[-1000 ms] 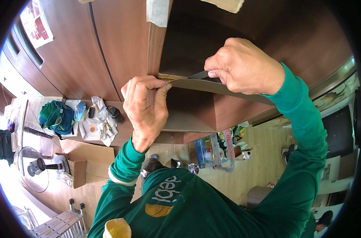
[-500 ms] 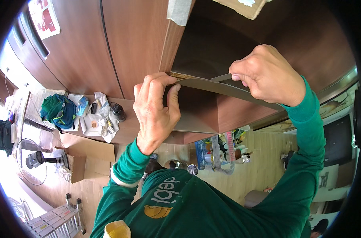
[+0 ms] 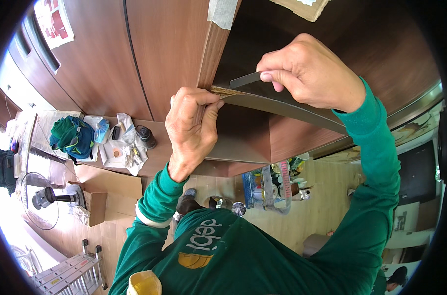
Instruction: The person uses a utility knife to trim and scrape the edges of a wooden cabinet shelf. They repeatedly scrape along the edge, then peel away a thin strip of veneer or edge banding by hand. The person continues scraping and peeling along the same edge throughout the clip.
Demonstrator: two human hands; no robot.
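My left hand point(image 3: 190, 129) is closed, pinching the free end of a long, thin brown edging strip point(image 3: 287, 109) between thumb and fingers. The strip bows away from the front edge of a brown cabinet shelf, and rough raw board point(image 3: 225, 91) shows beside the pinched end. My right hand point(image 3: 314, 73) is closed around a thin, flat, dark grey blade point(image 3: 244, 79). Its angled tip points left, just above the raw board edge. The blade's other end is hidden in my fingers, so its exact kind cannot be told.
Brown cabinet doors point(image 3: 169, 44) stand left, with grey tape point(image 3: 222, 14) on an upright. A ledge holds a green-blue bag point(image 3: 72, 137) and a dark bottle point(image 3: 146, 136). Below are a tool-filled plastic bin point(image 3: 268, 189), a fan point(image 3: 44, 197), cardboard point(image 3: 118, 184) and a folded ladder point(image 3: 73, 273).
My right hand has moved up and left with the blade, whose tip has come off the strip toward the upright. My left hand keeps its pinch, shifted slightly.
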